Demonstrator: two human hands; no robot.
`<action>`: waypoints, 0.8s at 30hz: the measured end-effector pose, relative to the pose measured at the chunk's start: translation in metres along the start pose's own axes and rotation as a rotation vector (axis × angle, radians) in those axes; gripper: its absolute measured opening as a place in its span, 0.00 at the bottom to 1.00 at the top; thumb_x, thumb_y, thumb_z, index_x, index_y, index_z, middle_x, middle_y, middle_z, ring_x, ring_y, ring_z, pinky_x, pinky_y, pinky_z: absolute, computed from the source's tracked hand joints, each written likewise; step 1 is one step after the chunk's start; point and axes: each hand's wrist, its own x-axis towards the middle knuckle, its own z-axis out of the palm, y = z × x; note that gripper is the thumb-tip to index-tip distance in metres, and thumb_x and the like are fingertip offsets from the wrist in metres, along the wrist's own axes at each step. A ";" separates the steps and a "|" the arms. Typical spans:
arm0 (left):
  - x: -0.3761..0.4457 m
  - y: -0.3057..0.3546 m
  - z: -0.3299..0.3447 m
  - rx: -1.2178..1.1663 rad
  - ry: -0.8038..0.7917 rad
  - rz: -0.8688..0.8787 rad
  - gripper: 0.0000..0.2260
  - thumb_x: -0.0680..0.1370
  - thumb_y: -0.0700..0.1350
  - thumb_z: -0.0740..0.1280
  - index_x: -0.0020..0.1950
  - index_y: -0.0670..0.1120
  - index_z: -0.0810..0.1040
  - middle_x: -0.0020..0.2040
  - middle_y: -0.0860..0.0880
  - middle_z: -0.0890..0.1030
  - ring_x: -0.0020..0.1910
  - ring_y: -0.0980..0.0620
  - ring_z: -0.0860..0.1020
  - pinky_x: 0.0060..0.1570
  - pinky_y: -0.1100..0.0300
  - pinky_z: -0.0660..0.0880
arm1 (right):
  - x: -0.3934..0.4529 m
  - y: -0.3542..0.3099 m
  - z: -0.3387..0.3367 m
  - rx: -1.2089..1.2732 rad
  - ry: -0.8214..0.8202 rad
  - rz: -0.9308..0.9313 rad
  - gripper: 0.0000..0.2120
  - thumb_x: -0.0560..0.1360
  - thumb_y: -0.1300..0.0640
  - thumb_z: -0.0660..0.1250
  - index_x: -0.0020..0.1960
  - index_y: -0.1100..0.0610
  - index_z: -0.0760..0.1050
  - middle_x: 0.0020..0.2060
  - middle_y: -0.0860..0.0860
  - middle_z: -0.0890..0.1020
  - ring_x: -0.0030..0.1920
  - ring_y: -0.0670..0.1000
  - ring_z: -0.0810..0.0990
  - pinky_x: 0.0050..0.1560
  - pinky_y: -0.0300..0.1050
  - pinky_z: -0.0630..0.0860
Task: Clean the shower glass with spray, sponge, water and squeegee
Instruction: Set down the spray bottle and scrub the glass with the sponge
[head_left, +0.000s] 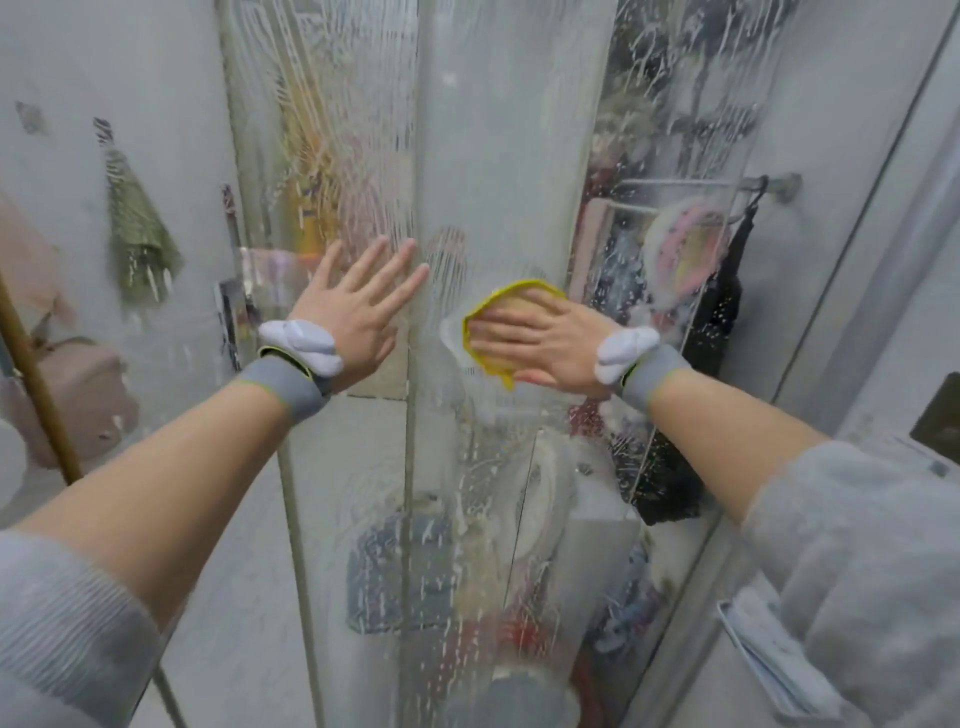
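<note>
The shower glass stands upright in front of me, streaked with white soap foam and drips. A yellow sponge lies flat against the glass at mid height. My right hand presses on the sponge with the fingers stretched over it, pointing left. My left hand rests flat on the glass to the left of the sponge, fingers spread, holding nothing. Both wrists wear grey bands with white pieces. No spray bottle or squeegee is in sight.
Behind the glass hang a towel rail with a pink and yellow item and dark cloth. A green striped cloth hangs on the left wall. A wooden pole leans at far left. Blurred containers sit low behind the glass.
</note>
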 end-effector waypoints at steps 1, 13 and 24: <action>0.012 -0.004 -0.011 -0.006 0.018 -0.013 0.33 0.80 0.52 0.57 0.79 0.52 0.40 0.79 0.50 0.40 0.78 0.45 0.44 0.73 0.40 0.43 | 0.007 0.026 -0.017 -0.038 0.041 0.115 0.27 0.81 0.42 0.47 0.77 0.51 0.55 0.76 0.50 0.58 0.76 0.52 0.57 0.75 0.56 0.49; -0.078 -0.023 0.019 -0.151 -0.194 -0.248 0.34 0.79 0.51 0.60 0.80 0.48 0.45 0.80 0.46 0.43 0.78 0.45 0.51 0.72 0.43 0.59 | 0.071 -0.095 0.018 0.132 -0.008 0.099 0.32 0.77 0.42 0.53 0.75 0.58 0.62 0.74 0.54 0.63 0.74 0.54 0.63 0.75 0.50 0.46; -0.098 -0.090 -0.010 -0.127 -0.523 -0.564 0.17 0.80 0.49 0.57 0.64 0.43 0.72 0.61 0.41 0.77 0.57 0.40 0.77 0.50 0.53 0.73 | 0.170 0.039 -0.062 -0.033 0.313 0.387 0.28 0.79 0.46 0.53 0.77 0.55 0.58 0.75 0.54 0.61 0.74 0.56 0.62 0.72 0.49 0.49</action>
